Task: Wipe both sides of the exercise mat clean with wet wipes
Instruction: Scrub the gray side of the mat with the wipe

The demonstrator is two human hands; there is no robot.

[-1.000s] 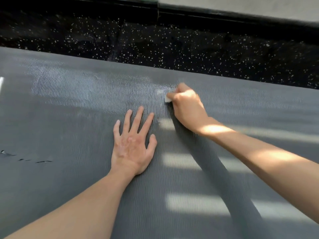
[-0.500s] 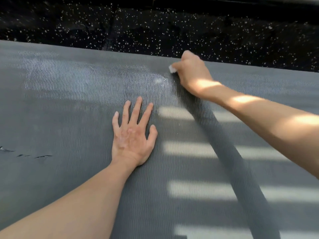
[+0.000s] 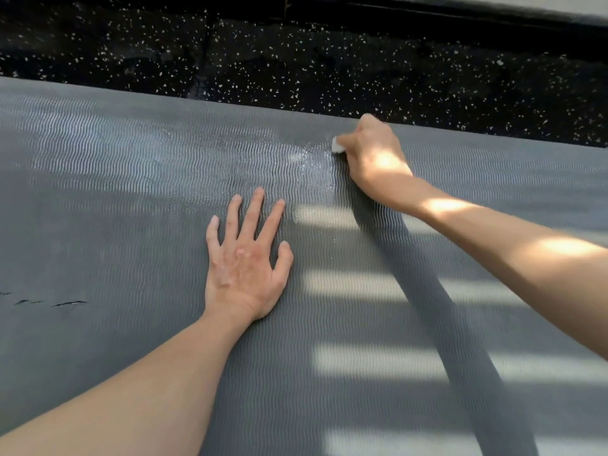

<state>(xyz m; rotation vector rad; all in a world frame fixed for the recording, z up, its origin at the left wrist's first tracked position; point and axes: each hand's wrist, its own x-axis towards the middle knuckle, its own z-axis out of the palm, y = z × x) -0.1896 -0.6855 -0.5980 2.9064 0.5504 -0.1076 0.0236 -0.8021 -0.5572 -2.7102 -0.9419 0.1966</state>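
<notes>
Two bare hands are on the grey exercise mat point(image 3: 115, 192), which I see spread flat across most of the view, its far edge lying against a black speckled floor point(image 3: 329, 70); the left hand point(image 3: 245, 264) lies palm down near the mat's middle, fingers straight and spread, holding nothing; the right hand point(image 3: 371, 156) is near the far edge, fingers curled tightly round a small white wet wipe point(image 3: 337, 145), of which only a corner shows, pressed against the mat; just left of the wipe I note a glossy wet patch point(image 3: 312, 162) on the ribbed surface; the hands are apart, the right one beyond and to the right of the left; short tears point(image 3: 69, 303) mark the mat at the left of view; bars of sunlight point(image 3: 345, 284) fall across the mat, crossed by the right forearm's shadow; a dark skirting strip point(image 3: 427, 21) runs beyond the floor; whether the wipe is folded or bunched I cannot tell
</notes>
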